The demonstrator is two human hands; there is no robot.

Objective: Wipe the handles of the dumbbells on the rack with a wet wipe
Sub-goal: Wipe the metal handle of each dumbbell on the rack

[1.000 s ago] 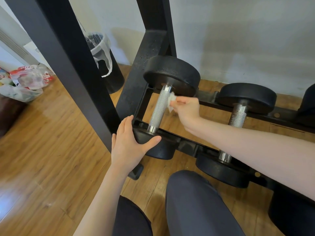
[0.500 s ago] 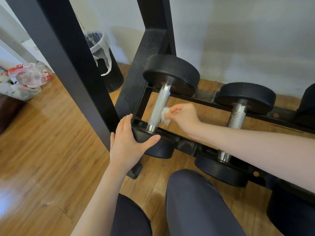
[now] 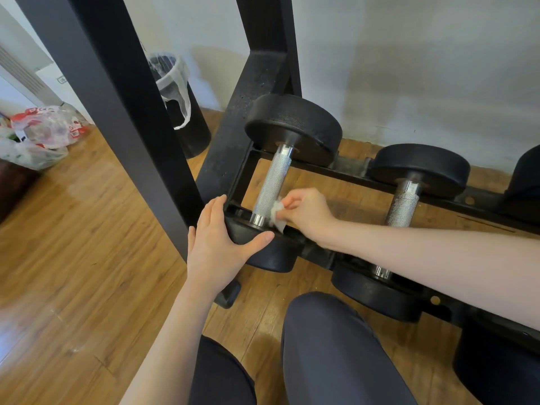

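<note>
A: where's the wet wipe (image 3: pixel 277 214) rn?
B: pinched in their right hand (image 3: pixel 306 215), against the near end of the left dumbbell's handle (image 3: pixel 270 187) on the rack (image 3: pixel 344 175).
A: left hand (image 3: pixel 217 244)?
B: fingers straight, thumb spread, resting on the near weight (image 3: pixel 271 255).

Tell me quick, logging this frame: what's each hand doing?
Left hand: open, resting on the dumbbell near head.
Right hand: pinching the wipe against the handle.
</note>
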